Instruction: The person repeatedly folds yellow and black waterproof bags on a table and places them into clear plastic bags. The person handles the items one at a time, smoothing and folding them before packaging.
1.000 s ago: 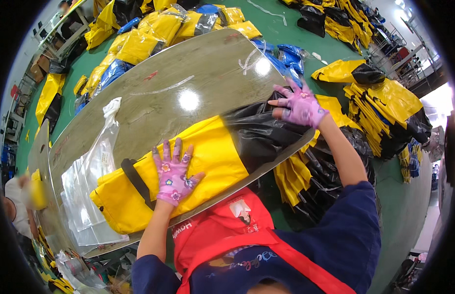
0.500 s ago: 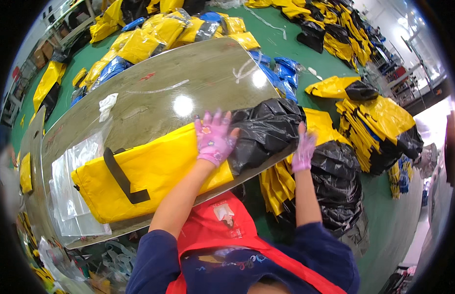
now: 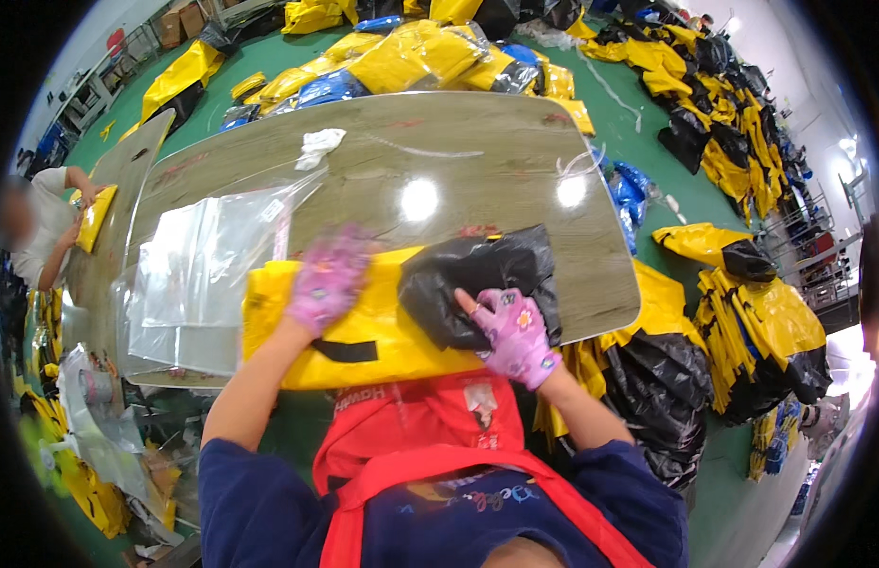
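Note:
A folded yellow-and-black bag (image 3: 411,351) of sheet-like material lies along the near edge of the table (image 3: 515,189). Its black end (image 3: 458,275) is folded back over the yellow part, and a short black strap shows near the front. My left hand (image 3: 328,284), in a pink flowered glove, is over the yellow left part; motion smears its fingers. My right hand (image 3: 517,336), gloved alike with a bare thumb tip, rests on the black part, thumb apart from the fingers. Left of the bag lie clear plastic sleeves (image 3: 203,256).
A crumpled white cloth (image 3: 319,147) lies farther back. Stacked yellow-and-black bags (image 3: 662,369) stand at the right, and wrapped yellow packs (image 3: 411,66) are heaped beyond the table. At far left a co-worker's hands (image 3: 79,204) hold a yellow piece on another table.
The bag, stretched out long before, is now shorter, its black end turned back over the yellow. My right hand has moved from beyond the black end onto it. The view has shifted.

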Available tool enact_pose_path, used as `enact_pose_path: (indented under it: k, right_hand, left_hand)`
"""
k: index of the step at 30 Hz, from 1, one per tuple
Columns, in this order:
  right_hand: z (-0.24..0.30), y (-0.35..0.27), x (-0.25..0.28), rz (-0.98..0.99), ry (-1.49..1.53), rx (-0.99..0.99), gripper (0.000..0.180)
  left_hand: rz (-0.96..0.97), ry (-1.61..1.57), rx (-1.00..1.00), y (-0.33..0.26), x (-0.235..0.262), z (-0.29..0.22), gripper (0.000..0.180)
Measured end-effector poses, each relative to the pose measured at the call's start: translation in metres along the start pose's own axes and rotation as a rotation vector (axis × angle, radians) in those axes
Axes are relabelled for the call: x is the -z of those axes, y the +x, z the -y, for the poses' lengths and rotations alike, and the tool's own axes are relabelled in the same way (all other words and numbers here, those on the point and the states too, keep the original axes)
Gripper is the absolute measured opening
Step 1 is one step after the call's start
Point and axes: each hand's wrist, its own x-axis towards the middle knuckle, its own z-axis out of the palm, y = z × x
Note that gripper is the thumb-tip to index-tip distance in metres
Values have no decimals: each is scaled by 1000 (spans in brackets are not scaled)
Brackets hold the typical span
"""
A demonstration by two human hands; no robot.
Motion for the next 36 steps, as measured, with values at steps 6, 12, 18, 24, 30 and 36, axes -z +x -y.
enact_pose_path:
  k: [6,12,18,24,30,36]
  right_hand:
    - [24,43,15,128,-407,203,84]
    - [50,65,-75,-131,4,-158,64]
    - [74,60,-67,204,-330,-89,56]
    - [31,22,-136,-8,468,-155,53]
    - [25,-5,-175,-29,604,-235,51]
    - [21,-78,-33,261,542,-16,34]
  left_hand:
    - [17,-500,984,-120,36,13,82]
    - [-66,-1762,1519,-132,66,32,59]
    - [-142,-2357,885,-30,129,-9,43]
    - [186,-1288,505,143,44,-152,37]
    - [-95,-347,-113,156,56,-138,81]
    - [252,-537,2,171,41,-134,82]
